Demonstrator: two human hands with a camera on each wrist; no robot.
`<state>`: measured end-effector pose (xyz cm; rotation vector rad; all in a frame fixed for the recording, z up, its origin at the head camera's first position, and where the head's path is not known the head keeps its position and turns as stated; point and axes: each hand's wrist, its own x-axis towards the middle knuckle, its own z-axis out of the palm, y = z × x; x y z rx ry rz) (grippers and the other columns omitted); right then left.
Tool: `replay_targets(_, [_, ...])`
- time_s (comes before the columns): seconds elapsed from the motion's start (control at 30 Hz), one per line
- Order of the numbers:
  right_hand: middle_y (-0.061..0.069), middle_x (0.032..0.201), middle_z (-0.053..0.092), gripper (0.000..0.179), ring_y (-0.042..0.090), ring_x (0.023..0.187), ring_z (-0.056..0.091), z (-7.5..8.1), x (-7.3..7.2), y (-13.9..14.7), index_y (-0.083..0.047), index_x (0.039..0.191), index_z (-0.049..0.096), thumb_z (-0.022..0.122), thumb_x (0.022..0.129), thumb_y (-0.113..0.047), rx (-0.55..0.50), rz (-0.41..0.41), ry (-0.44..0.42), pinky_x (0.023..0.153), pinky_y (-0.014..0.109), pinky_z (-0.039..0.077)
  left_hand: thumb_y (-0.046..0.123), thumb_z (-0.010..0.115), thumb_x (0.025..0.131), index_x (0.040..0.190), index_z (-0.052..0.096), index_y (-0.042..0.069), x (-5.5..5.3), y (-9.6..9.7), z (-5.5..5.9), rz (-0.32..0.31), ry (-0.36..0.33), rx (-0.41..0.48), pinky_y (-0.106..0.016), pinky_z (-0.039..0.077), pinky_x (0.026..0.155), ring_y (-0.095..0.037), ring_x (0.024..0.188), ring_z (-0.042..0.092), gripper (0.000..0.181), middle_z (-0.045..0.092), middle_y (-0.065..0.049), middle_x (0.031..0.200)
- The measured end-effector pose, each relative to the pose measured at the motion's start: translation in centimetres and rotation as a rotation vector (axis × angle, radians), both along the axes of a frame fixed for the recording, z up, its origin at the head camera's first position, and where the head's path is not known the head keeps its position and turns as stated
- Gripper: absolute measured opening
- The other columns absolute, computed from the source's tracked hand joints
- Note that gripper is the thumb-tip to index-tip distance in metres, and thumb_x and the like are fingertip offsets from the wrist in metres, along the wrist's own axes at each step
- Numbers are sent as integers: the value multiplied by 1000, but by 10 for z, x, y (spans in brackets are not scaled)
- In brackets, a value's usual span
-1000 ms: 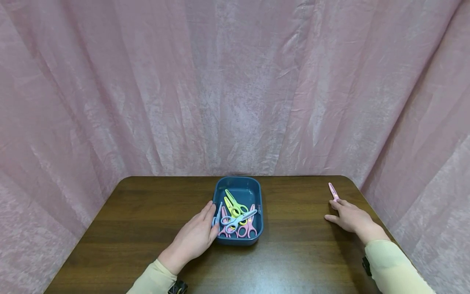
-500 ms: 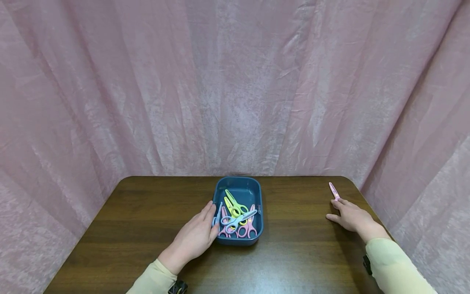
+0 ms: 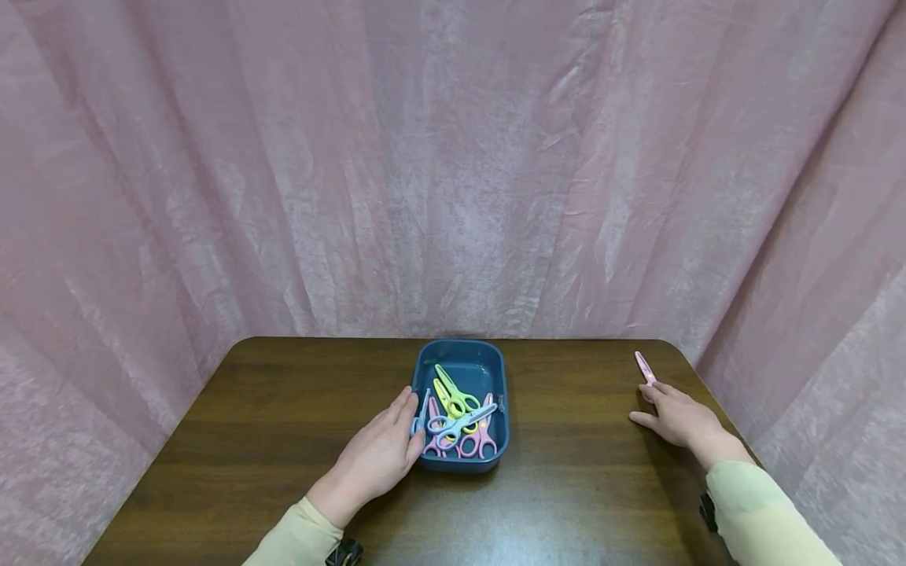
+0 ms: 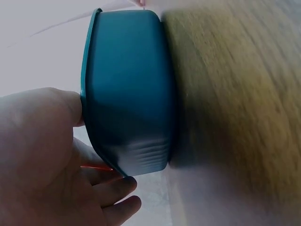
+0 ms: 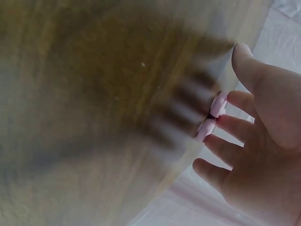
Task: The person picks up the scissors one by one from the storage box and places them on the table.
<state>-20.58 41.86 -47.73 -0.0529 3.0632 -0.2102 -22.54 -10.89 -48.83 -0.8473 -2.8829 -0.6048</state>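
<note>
A dark blue plastic box [image 3: 462,465] stands in the middle of the table, several pastel scissors piled inside it. My left hand [image 3: 371,448] rests along the box's left rim with its fingers extended; in the left wrist view the thumb and index finger pass behind that rim. Pale blue scissors [image 3: 460,424] lie on top of the pile. At the far right, my right hand [image 3: 675,417] touches pink scissors [image 3: 644,367] with extended fingertips. Their blades point away and the hand hides the handles in the head view. The right wrist view shows the pink handle loops [image 5: 218,104] at the fingertips, the thumb held apart.
Yellow scissors [image 3: 443,397], green scissors [image 3: 453,385] and more pink ones [image 3: 485,434] lie in the box. The brown wooden table [image 3: 304,393] ends at a pink curtain [image 3: 453,196] behind it. Its right edge runs close by my right hand.
My right hand and the pink scissors have shifted very slightly to the right. The left hand stays at the box's rim.
</note>
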Motion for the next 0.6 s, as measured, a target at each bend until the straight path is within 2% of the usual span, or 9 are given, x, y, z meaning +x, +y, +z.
replay_targets(0.33, [41,156,48,70,61,142,48,1,6,-13,10,151,57,75,105,-41,13,15,99,108,74,46,30,65,112,158,49,-12,0,0,3,-14,34,-15,-55,45,121,-44,151,51,65,42,-31,168])
replay_targets(0.6, [37,160,48,73,60,145,47,11,9,-46,10,154,56,75,106,-42,20,65,137,113,72,43,28,64,112,157,49,-14,1,1,4,-27,48,-20,-56,45,121,-44,150,51,63,44,-34,166])
